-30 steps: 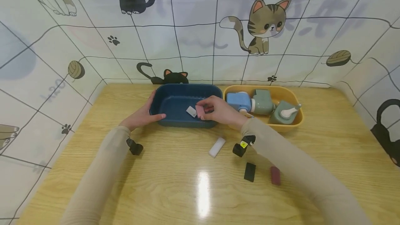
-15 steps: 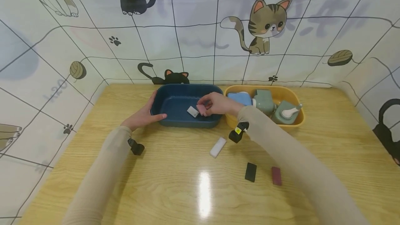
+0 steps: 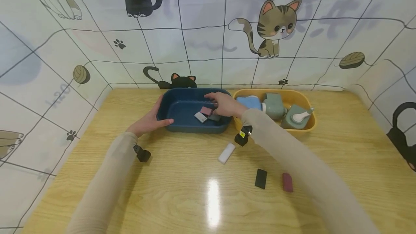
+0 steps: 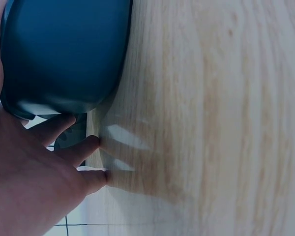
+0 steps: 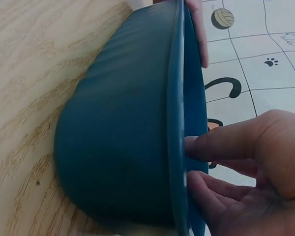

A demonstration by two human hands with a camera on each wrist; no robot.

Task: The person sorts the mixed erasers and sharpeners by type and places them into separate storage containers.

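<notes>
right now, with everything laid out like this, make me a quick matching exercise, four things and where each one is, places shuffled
Things
1. pink piece
2. black piece
3. green bottle with the white spout
4. left hand

Places
A. in the yellow tub, towards the end farther from the blue tub
B. at the blue tub's end, thumb over the rim
C. on the table, between the white bar and the dark red piece
D. inside the blue tub

Pairs: 1-D, 2-C, 3-A, 4-B
</notes>
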